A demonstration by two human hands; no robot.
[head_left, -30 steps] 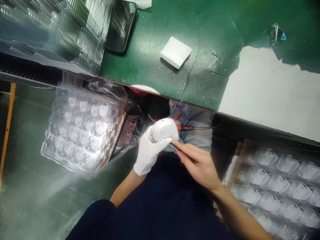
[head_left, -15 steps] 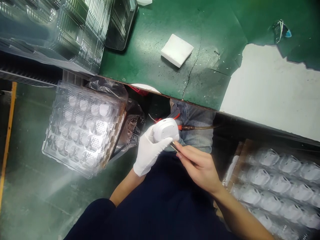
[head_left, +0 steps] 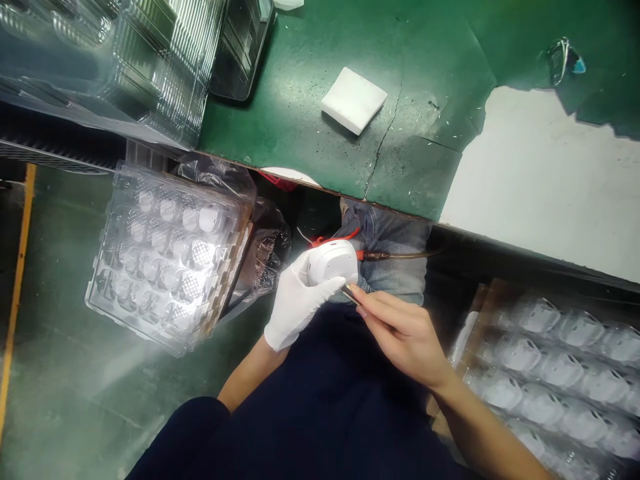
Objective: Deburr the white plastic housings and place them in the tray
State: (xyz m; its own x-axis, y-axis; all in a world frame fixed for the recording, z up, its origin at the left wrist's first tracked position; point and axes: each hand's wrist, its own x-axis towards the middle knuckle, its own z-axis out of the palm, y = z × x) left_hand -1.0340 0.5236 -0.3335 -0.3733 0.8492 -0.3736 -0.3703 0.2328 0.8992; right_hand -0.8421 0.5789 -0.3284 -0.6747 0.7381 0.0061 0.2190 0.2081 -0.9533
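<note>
My left hand (head_left: pixel 299 300), in a white glove, is closed around a rounded white plastic housing (head_left: pixel 334 260) above my lap. Its thumb lies across the lower face of the part. My bare right hand (head_left: pixel 403 333) pinches a slim dark blade-like tool (head_left: pixel 350 293), whose tip meets the lower right edge of the housing, near the gloved thumb. The tool's far end is hidden by the fingers. Just behind the housing, an orange-red fitting on a hose (head_left: pixel 383 255) lies across my jeans.
A white foam block (head_left: pixel 354 100) lies on the green bench (head_left: pixel 425 40). Stacked clear trays (head_left: pixel 165 73) stand at the upper left. A clear tray with white parts (head_left: pixel 105 267) is at my left; more white parts (head_left: pixel 560 367) fill a tray at my right.
The housing and both hands have shifted very slightly, with the housing a little lower. Both grips stay the same.
</note>
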